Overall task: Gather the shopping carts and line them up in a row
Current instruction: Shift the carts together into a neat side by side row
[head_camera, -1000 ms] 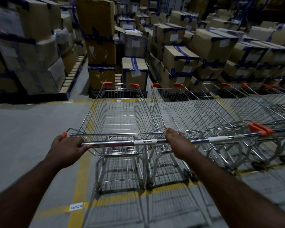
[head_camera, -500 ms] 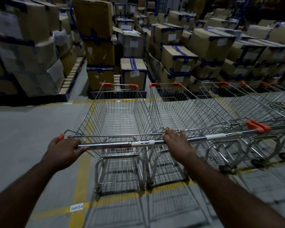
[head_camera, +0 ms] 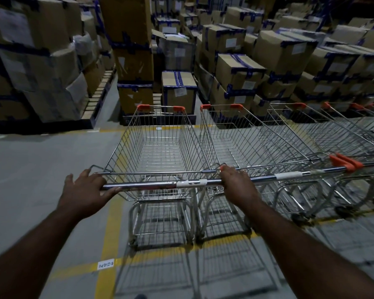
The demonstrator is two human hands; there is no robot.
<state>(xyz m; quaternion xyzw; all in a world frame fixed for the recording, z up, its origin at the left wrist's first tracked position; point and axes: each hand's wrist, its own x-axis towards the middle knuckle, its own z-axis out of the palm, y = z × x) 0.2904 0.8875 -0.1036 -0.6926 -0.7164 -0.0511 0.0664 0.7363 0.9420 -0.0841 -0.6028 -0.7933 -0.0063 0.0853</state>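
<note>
Several wire shopping carts with orange corner caps stand side by side. The leftmost cart [head_camera: 160,147] is right in front of me, close beside the second cart [head_camera: 248,145]. More carts [head_camera: 337,134] run off to the right. My left hand [head_camera: 84,190] sits over the left end of the leftmost cart's handle [head_camera: 151,185], thumb under the bar, fingers spread and partly lifted. My right hand [head_camera: 235,183] grips the bar's right end, where it meets the second cart's handle, fingers curled over it.
Stacked cardboard boxes [head_camera: 235,67] on pallets form a wall just beyond the carts' noses. A narrow aisle [head_camera: 108,93] opens between the box stacks at the left. Yellow floor lines [head_camera: 110,234] cross under the cart, and grey floor [head_camera: 30,169] spreads left.
The cart's handle end has drawn level with the neighbouring cart's. My left hand's fingers have loosened and spread over the handle end; my right hand keeps its grip.
</note>
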